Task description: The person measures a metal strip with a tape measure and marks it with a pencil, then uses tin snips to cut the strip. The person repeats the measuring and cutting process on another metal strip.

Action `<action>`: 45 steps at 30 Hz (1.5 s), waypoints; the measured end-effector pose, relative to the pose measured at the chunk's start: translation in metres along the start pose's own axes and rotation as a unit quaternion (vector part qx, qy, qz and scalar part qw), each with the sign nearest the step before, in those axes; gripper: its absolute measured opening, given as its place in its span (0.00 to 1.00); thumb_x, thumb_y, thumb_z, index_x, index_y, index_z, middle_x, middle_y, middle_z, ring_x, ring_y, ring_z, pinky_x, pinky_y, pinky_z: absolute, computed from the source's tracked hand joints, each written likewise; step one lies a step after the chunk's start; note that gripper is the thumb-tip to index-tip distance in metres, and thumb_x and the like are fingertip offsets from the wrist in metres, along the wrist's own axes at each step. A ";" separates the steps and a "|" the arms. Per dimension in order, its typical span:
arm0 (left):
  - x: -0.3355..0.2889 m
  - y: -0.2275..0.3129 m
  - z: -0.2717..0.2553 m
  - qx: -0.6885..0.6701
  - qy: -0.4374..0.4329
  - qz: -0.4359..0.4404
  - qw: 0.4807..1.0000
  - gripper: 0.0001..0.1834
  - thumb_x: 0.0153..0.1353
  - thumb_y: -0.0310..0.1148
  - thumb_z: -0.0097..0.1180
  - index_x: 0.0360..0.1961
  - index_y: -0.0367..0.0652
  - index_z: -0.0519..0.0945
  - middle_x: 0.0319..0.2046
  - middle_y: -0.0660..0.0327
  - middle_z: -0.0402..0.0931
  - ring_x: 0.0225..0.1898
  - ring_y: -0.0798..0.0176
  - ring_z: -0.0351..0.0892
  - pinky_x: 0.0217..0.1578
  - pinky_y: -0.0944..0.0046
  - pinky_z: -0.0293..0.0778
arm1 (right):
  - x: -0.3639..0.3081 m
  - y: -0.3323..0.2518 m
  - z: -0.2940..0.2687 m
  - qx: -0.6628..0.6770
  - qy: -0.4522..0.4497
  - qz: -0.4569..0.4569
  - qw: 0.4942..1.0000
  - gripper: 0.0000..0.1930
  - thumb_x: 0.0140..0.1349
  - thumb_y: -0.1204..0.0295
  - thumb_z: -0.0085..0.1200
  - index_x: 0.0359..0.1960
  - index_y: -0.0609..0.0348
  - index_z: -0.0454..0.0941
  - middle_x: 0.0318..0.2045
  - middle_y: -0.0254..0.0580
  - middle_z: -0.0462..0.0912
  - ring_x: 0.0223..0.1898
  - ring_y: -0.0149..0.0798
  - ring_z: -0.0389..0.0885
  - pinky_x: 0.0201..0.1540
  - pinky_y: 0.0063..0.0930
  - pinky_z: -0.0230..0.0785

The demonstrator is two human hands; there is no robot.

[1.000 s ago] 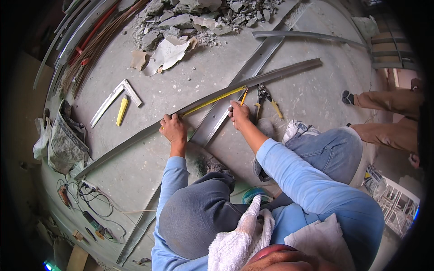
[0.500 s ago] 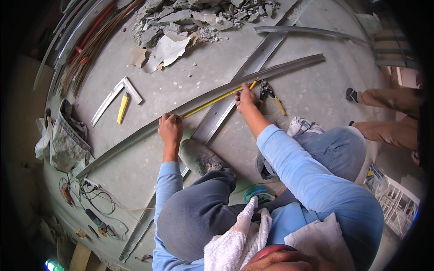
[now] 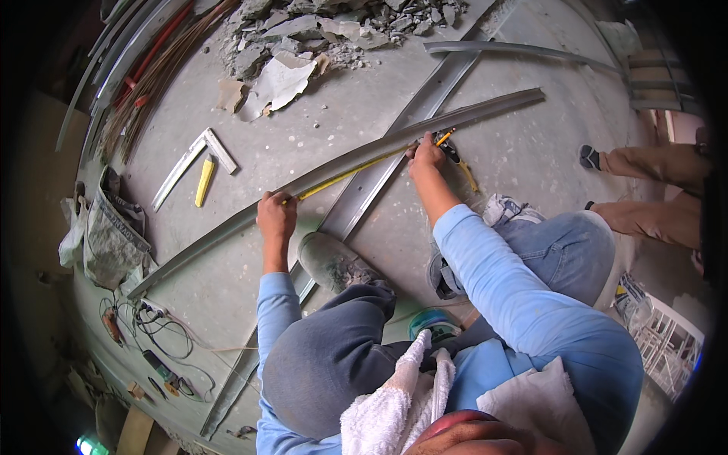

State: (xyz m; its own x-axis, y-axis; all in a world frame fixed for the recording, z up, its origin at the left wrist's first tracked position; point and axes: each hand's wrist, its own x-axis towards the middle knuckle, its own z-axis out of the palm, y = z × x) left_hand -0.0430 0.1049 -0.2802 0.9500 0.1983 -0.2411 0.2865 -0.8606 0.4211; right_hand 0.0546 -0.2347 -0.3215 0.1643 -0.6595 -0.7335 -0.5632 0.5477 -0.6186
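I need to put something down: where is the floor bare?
Bare: between the yellow tool and the long metal channel; also between the snips and the dark shoe. Crowded: around the right hand, with pencil, snips and crossing channel close.

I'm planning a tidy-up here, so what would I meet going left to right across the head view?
Gray-white sack → yellow utility knife → left hand → yellow tape measure stretched between the hands → right hand → another person's dark shoe.
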 end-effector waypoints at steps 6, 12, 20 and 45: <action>0.004 -0.028 -0.023 -0.009 -0.057 0.022 0.998 0.11 0.55 0.39 0.67 0.34 0.45 0.89 0.37 0.52 0.80 0.45 0.46 0.79 0.47 0.50 0.75 | 0.019 -0.001 -0.003 0.004 -0.051 -0.047 0.998 0.08 0.63 0.71 0.62 0.35 0.63 0.79 0.22 0.41 0.84 0.16 0.32 0.78 0.16 0.27 0.66; 0.001 -0.040 -0.024 0.018 -0.026 -0.017 0.999 0.11 0.55 0.39 0.67 0.36 0.46 0.89 0.38 0.54 0.80 0.46 0.47 0.79 0.47 0.49 0.75 | 0.038 -0.006 -0.002 -0.041 -0.083 -0.014 0.996 0.04 0.62 0.70 0.62 0.30 0.51 0.79 0.22 0.31 0.82 0.17 0.27 0.74 0.16 0.23 0.55; -0.003 -0.051 -0.016 0.055 0.041 -0.004 0.998 0.10 0.56 0.41 0.67 0.36 0.50 0.90 0.40 0.58 0.81 0.47 0.48 0.78 0.46 0.49 0.76 | 0.062 -0.038 -0.004 -0.039 -0.053 -0.026 0.997 0.04 0.61 0.72 0.62 0.30 0.53 0.79 0.22 0.33 0.81 0.17 0.28 0.71 0.17 0.23 0.56; -0.013 -0.059 0.019 0.167 0.136 -0.044 0.976 0.10 0.60 0.46 0.62 0.39 0.59 0.89 0.41 0.68 0.81 0.50 0.54 0.77 0.47 0.47 0.72 | -0.015 -0.042 0.016 -0.289 -0.459 -0.425 0.725 0.11 0.62 0.65 0.64 0.34 0.61 0.81 0.30 0.33 0.83 0.35 0.25 0.77 0.40 0.24 0.72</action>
State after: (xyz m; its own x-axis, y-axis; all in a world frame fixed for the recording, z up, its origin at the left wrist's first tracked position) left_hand -0.0743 0.1447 -0.3185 0.9342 0.3566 -0.0045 0.3555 -0.9303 0.0903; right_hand 0.0889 -0.2394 -0.2891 0.9709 0.1323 -0.1998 -0.1454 -0.3375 -0.9300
